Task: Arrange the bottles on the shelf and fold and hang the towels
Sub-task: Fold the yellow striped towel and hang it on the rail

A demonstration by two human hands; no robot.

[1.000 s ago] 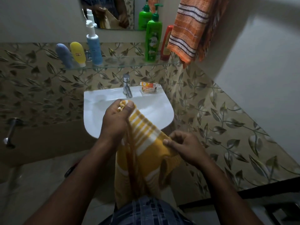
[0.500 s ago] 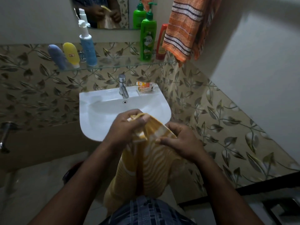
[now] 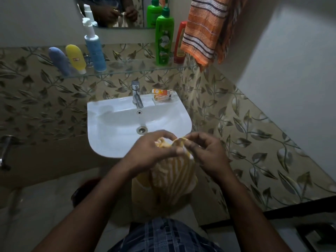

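Lowered from the tap (image 3: 136, 95) to the front rim of the sink (image 3: 101, 128) within a second, the two hands now meet at the top of the yellow striped towel (image 3: 172, 179), where half a second ago they gripped it slightly apart; the left hand (image 3: 154, 151) curls its fingers round the bunched upper edge, and the right hand (image 3: 205, 151), just beside it, pinches the same edge between thumb and fingertips; the cloth hangs down from both hands in loose folds, blurred, in front of the person's checked garment (image 3: 163, 235) and clear of the basin.

Above the sink, a glass shelf (image 3: 127, 70) runs along the leaf-patterned wall tiles; at its left end a blue tube (image 3: 59, 60) and a yellow tube (image 3: 75, 58) stand cap-down, leaning side by side, with a pale blue pump bottle (image 3: 94, 48) upright just to their right; well apart, at the right end, a green pump bottle (image 3: 164, 39) stands upright beside a red bottle (image 3: 180, 42), which is partly hidden by an orange striped towel (image 3: 203, 30) hanging in the corner above that end of the shelf; what the towel hangs from cannot be seen.

A mirror (image 3: 134, 13) behind the shelf reflects the hands, the pump bottles and the cloth; a small orange-and-white box (image 3: 161, 92) lies on the sink's back ledge to the right of the tap; a metal fitting (image 3: 5, 151) juts from the wall at far left.
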